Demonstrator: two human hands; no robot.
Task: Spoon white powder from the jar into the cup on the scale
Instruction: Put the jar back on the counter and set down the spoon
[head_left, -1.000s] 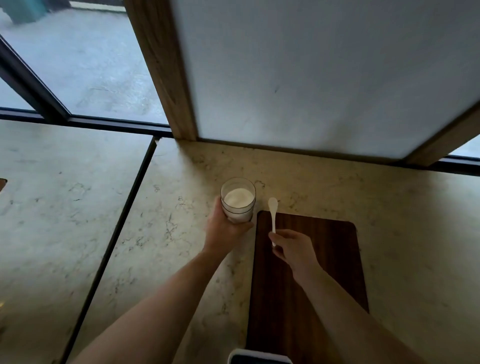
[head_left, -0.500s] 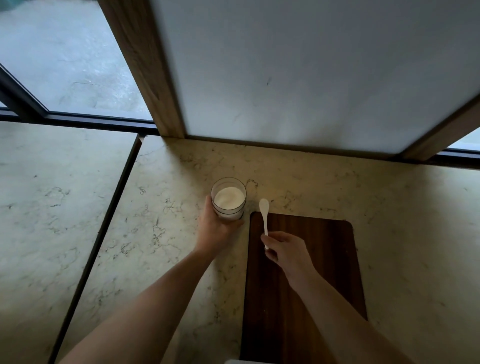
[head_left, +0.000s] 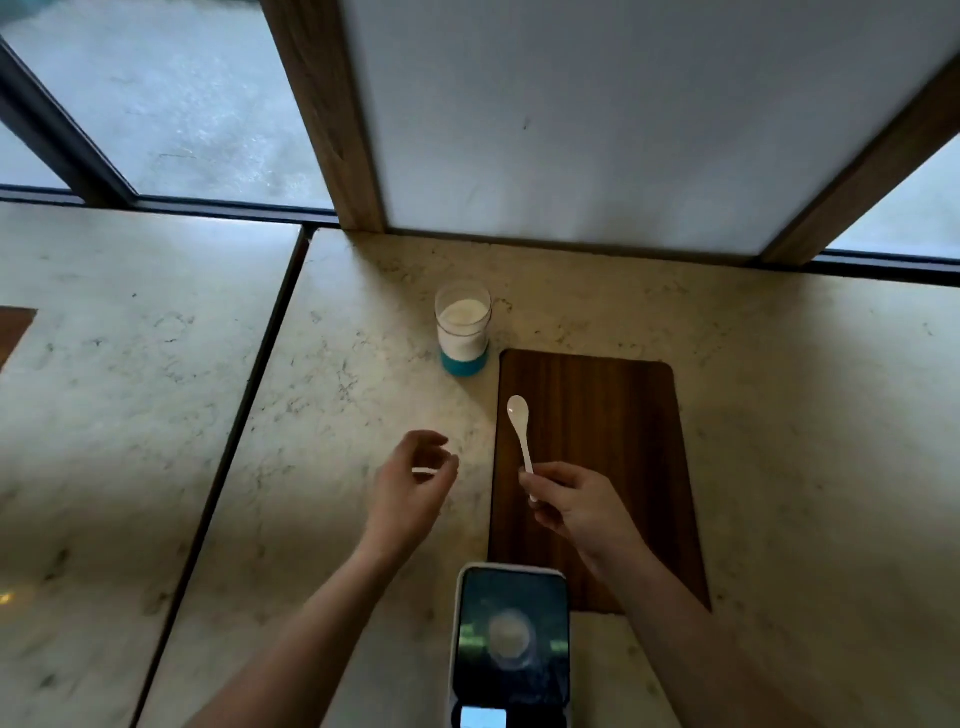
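Marble counter (head_left: 779, 415) carries everything in my view, and I go down from it by size. 1 dark wooden board (head_left: 613, 415) lies flat on it, bare apart from the hand and spoon above it. At the near edge sits the scale (head_left: 511, 644), its dark platform showing only a pale round reflection; I see no cup on it, so the receiving vessel is either absent or out of frame, I cannot tell which. The jar (head_left: 462, 332), lid off, clear-walled with a teal base, stands upright on the counter just beside the board's far left corner, well filled with white powder. My left hand (head_left: 410, 488) hovers over the counter between jar and scale, fingers loosely curled and apart, holding nothing and touching nothing. My right hand (head_left: 576, 504) is pinched on the handle of the white spoon (head_left: 519, 426), bowl pointing toward the jar, above the board; the bowl looks empty. Judgement: 0 transfers are evident. Scooping, carrying and tipping all remain, and a cup must be in place first.
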